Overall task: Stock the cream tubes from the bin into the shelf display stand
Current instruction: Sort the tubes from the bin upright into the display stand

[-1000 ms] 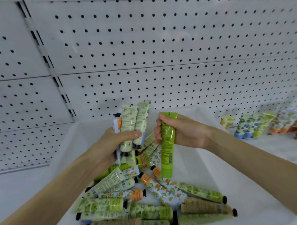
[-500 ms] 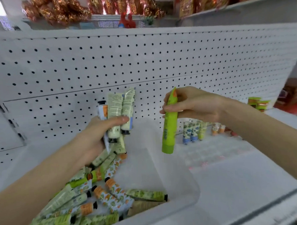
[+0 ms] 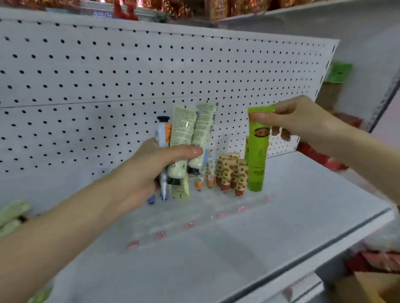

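Two hands in use: left hand clenched on bundle of cream tubes, frame centre; right hand pinches green tube upright, cap down, beside stocked tubes on shelf, centre-right.

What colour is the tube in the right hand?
Bright green tube, pinched by the right hand; head view.

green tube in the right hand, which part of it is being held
The right hand pinches the green tube by its flat crimped top end, cap hanging down. The left hand grips a bunch of tubes around their lower middle.
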### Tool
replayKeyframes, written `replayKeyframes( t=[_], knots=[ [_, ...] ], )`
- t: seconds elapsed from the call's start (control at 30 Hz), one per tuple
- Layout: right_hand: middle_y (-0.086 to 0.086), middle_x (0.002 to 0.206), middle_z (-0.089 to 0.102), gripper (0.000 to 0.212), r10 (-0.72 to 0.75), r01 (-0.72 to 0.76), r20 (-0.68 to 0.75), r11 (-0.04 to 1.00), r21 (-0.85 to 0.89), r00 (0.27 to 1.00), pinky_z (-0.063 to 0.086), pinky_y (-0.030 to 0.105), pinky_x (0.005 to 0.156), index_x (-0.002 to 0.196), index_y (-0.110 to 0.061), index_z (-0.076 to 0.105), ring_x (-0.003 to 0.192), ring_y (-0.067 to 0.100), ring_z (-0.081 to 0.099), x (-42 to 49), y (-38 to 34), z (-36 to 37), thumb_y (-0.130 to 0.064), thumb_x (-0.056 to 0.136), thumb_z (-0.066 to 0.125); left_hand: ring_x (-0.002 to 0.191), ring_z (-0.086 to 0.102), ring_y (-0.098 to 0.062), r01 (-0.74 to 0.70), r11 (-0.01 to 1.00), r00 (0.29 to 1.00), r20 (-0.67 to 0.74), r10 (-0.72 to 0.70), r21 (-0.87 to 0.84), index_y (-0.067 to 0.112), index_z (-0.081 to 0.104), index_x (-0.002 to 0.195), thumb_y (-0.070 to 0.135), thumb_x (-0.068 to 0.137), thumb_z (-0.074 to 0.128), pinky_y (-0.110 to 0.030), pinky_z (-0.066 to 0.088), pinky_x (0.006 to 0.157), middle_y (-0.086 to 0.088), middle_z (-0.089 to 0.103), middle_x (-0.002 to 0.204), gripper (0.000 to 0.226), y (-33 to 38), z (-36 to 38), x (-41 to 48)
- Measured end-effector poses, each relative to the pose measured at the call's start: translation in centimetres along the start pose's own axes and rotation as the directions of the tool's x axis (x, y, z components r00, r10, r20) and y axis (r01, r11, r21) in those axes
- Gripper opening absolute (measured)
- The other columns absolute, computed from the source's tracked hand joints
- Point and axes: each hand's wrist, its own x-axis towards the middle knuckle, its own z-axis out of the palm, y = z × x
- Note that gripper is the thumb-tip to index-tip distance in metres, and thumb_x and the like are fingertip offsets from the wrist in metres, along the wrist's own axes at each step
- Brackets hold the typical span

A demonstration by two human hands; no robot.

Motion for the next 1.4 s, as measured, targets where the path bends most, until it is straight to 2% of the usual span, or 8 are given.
replayKeyframes(
  t=[0.13, 0.2, 0.33, 0.43, 0.5, 0.7, 0.87, 1.4],
  knots=[
    [0.001, 0.063, 0.066, 0.029, -0.025, 0.024, 0.01, 0.994, 0.109, 1.0, 0.046, 0.013, 0.049, 0.084, -0.007, 0.075, 0.05, 0.005, 0.051, 0.9, 5.5, -3.2, -0.033, 0.072, 0.073, 0.077, 0.067, -0.031, 0.083, 0.996, 0.992, -0.096, -0.084, -0.016, 0.012, 0.073, 0.09, 0.017, 0.056, 0.084, -0.039, 0.054, 0.07, -0.021, 0.072, 0.084, 0.036, -4.8, 4.9, 2.4],
    [-0.002, 0.061, 0.068, 0.026, 0.003, -0.011, 0.054, 0.989, 0.145, 0.999, 0.051, 0.013, 0.056, 0.08, -0.01, 0.075, 0.053, 0.006, 0.057, 1.0, 8.0, -4.0, -0.034, 0.07, 0.071, 0.088, 0.067, -0.038, 0.144, 0.989, 0.977, -0.154, -0.146, -0.024, 0.016, 0.073, 0.092, 0.024, 0.054, 0.084, -0.048, 0.051, 0.075, -0.01, 0.075, 0.089, 0.04, -7.9, 6.6, 2.7],
    [0.003, 0.068, 0.071, 0.011, 0.047, -0.064, 0.104, 0.984, 0.164, 0.993, 0.053, 0.014, 0.063, 0.079, -0.014, 0.076, 0.059, 0.008, 0.06, 2.1, 12.5, -4.8, -0.024, 0.079, 0.071, 0.074, 0.071, -0.022, 0.225, 0.967, 0.942, -0.227, -0.248, -0.122, 0.011, 0.069, 0.106, 0.014, 0.072, 0.081, -0.023, 0.045, 0.042, -0.001, 0.076, 0.084, 0.036, -13.8, 9.8, 2.2],
    [0.013, 0.076, 0.069, 0.013, 0.06, -0.068, 0.058, 0.988, 0.141, 0.996, 0.053, 0.015, 0.062, 0.084, -0.011, 0.076, 0.06, 0.01, 0.059, 3.1, 15.0, -4.8, -0.022, 0.082, 0.071, 0.042, 0.063, -0.013, 0.21, 0.948, 0.934, -0.237, -0.267, -0.241, 0.022, 0.062, 0.089, -0.002, 0.084, 0.065, -0.019, 0.042, 0.033, 0.009, 0.071, 0.059, 0.025, -15.9, 11.7, 1.7],
    [0.017, 0.082, 0.07, 0.017, 0.059, -0.063, 0.031, 0.988, 0.142, 0.998, 0.054, 0.016, 0.063, 0.09, -0.007, 0.076, 0.061, 0.012, 0.06, 3.8, 15.9, -4.7, -0.022, 0.083, 0.071, 0.042, 0.063, -0.013, 0.174, 0.933, 0.936, -0.24, -0.255, -0.314, 0.022, 0.058, 0.084, -0.006, 0.087, 0.058, -0.02, 0.043, 0.032, 0.01, 0.069, 0.056, 0.028, -16.4, 12.3, 1.6],
    [0.015, 0.077, 0.071, 0.024, 0.072, -0.07, -0.009, 0.988, 0.139, 0.997, 0.057, 0.029, 0.079, 0.092, -0.003, 0.075, 0.058, 0.011, 0.066, 5.5, 17.6, -3.2, -0.025, 0.082, 0.072, 0.068, 0.073, -0.017, 0.08, 0.925, 0.926, -0.316, -0.207, -0.371, 0.01, 0.058, 0.112, -0.005, 0.082, 0.058, -0.025, 0.055, 0.05, -0.004, 0.076, 0.079, 0.033, -17.6, 11.7, 1.5],
    [0.013, 0.077, 0.072, 0.019, 0.073, -0.072, -0.01, 0.993, 0.095, 0.997, 0.057, 0.033, 0.082, 0.086, -0.008, 0.076, 0.059, 0.011, 0.068, 6.0, 18.0, -2.1, -0.027, 0.081, 0.073, 0.08, 0.073, -0.027, 0.092, 0.942, 0.944, -0.273, -0.186, -0.322, 0.006, 0.063, 0.111, 0.006, 0.067, 0.074, -0.038, 0.058, 0.072, -0.013, 0.075, 0.091, 0.045, -18.1, 11.6, 1.4],
    [0.005, 0.07, 0.071, 0.024, -0.001, 0.001, -0.024, 1.0, -0.02, 1.0, 0.056, 0.022, 0.071, 0.085, -0.007, 0.074, 0.052, 0.004, 0.065, 6.9, 17.8, -1.2, -0.03, 0.084, 0.071, 0.075, 0.072, -0.027, 0.071, 0.926, 0.953, -0.249, -0.173, -0.371, 0.01, 0.071, 0.093, 0.005, 0.061, 0.07, -0.031, 0.058, 0.062, -0.018, 0.073, 0.088, 0.032, -18.7, 11.1, 1.8]
  ],
)
